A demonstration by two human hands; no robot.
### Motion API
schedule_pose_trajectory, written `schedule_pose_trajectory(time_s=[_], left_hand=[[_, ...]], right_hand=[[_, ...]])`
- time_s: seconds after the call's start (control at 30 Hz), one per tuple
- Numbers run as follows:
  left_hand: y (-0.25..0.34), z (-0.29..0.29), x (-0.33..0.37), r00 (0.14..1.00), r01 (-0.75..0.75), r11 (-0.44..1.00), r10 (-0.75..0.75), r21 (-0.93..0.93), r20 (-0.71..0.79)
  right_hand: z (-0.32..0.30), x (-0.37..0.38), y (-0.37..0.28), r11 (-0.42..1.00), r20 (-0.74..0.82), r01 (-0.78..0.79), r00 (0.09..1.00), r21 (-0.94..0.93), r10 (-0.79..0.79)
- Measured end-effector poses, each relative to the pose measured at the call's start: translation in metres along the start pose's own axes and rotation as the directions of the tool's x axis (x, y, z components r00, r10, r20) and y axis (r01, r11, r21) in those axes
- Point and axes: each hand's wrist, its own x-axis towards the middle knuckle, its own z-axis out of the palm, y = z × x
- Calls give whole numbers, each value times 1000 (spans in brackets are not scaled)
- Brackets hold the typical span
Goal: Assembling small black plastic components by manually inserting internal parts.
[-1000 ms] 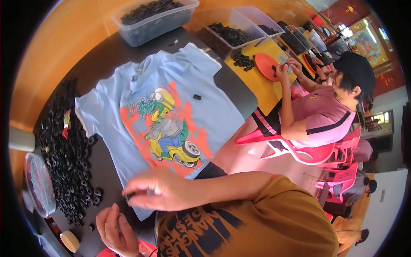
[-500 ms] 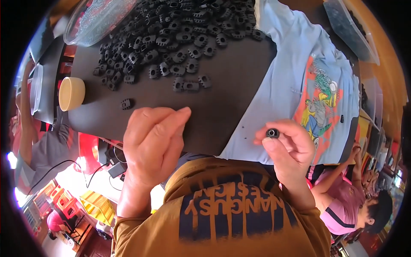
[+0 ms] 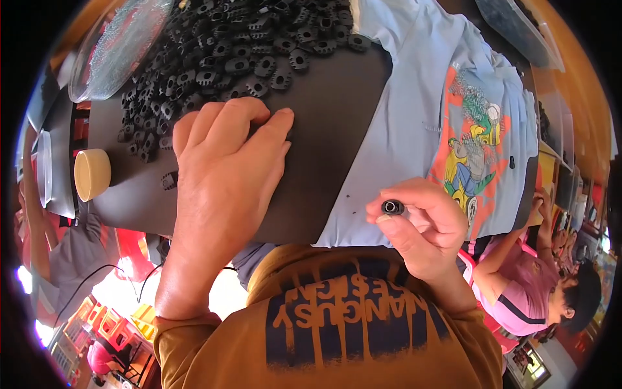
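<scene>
Spanning the upper view, a dark table [image 3: 343, 91] is covered on the right by a pale blue printed shirt [image 3: 395, 123] and at the far left by a heap of black slotted pieces [image 3: 207, 35]. The left hand [image 3: 227, 159] is placed at the heap's near side, fingers bent downward; whether anything is pinched cannot be told. The right hand [image 3: 427, 220] is held over the shirt's near part, thumb and forefinger closed on a small black cylindrical part [image 3: 392, 207], its round opening turned upward. The step in hand is judged to be picking a piece; a clean single pick-up and a steady right grip are called for. Sideways travel is allowed by bare tabletop between heap and shirt; the near table edge is crossed by the left forearm.
</scene>
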Motion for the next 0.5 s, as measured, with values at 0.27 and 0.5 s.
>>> schedule_pose_trajectory(time_s=[0.27, 0.5], left_hand=[[10, 11, -1, 992, -115, 993, 116, -29, 51], [11, 10, -31, 983, -83, 980, 51, -180, -176]], right_hand=[[0, 3, 0, 998, 24, 15, 1000, 59, -16], [-4, 0, 3, 996, 105, 82, 991, 27, -84]])
